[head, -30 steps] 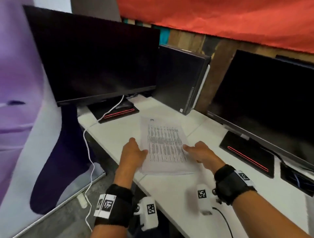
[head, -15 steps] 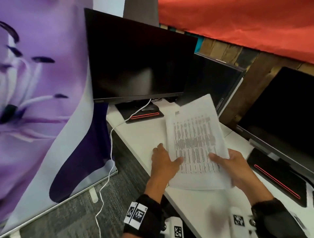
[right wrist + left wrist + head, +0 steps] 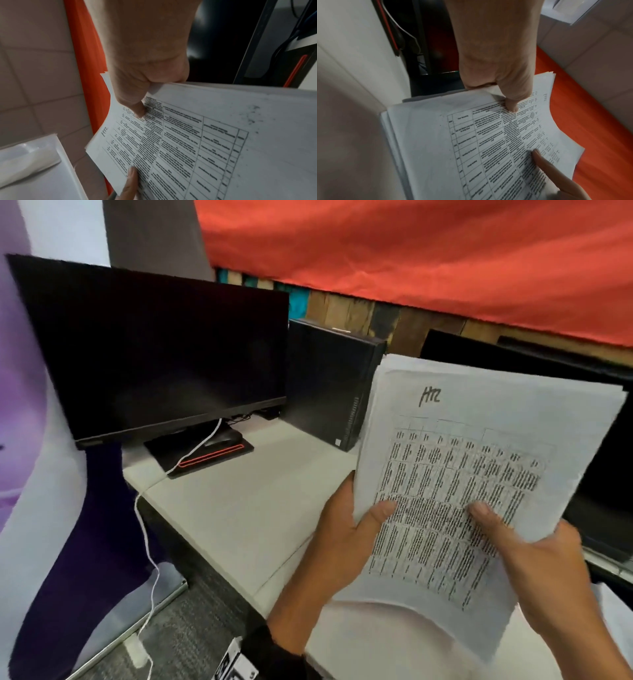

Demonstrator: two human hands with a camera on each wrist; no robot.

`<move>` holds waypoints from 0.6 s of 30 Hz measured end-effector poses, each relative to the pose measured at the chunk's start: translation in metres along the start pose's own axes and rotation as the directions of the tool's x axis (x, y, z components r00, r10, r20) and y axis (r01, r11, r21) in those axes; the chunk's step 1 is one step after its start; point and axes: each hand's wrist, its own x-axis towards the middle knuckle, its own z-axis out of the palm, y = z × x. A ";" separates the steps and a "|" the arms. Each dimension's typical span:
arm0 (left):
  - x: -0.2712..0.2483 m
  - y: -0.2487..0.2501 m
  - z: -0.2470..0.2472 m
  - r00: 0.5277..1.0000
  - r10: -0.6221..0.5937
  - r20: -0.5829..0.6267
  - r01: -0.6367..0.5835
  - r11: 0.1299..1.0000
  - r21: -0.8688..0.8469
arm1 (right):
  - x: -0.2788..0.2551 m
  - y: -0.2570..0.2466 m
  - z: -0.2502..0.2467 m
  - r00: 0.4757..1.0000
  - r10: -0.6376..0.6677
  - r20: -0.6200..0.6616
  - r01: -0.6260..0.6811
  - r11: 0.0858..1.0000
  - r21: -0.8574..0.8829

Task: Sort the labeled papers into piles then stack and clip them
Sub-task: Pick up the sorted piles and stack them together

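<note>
Desk (image 3: 239,508), white, one, running from 9 o'clock toward 5 o'clock of the head view. Monitors, two, dark: one (image 3: 154,354) at 10 o'clock on a black base with a red stripe, one (image 3: 599,474) at 3 o'clock, largely hidden behind the papers. Computer case (image 3: 329,385), black, one, upright between the monitors at 12 o'clock. Red cloth (image 3: 411,244), one, hung across the top. Cable (image 3: 147,542), white, one, trailing from the left monitor's base over the desk edge toward 7 o'clock. Papers (image 3: 462,474), one stack of several sheets, exact count cannot be told; held off the desk in front of the right monitor, long axis running from 6 o'clock up to 12 o'clock, tilted slightly toward 1 o'clock, printed face toward the head camera, a handwritten mark at its top end, a dense table below. The stack extends up and away from both grips, which sit on its lower half. Left hand (image 3: 346,535), one, clamped on the stack's left edge at 8 o'clock, thumb on the printed face, fingers behind. Right hand (image 3: 534,570), one, clamped on the lower right edge at 4 o'clock, thumb likewise on the face, fingers beneath.
</note>
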 end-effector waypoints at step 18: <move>0.016 0.040 0.038 0.985 0.105 0.136 -0.098 0.993 -0.059 | -0.010 -0.008 -0.067 0.988 -0.145 -0.046 0.147 0.988 0.045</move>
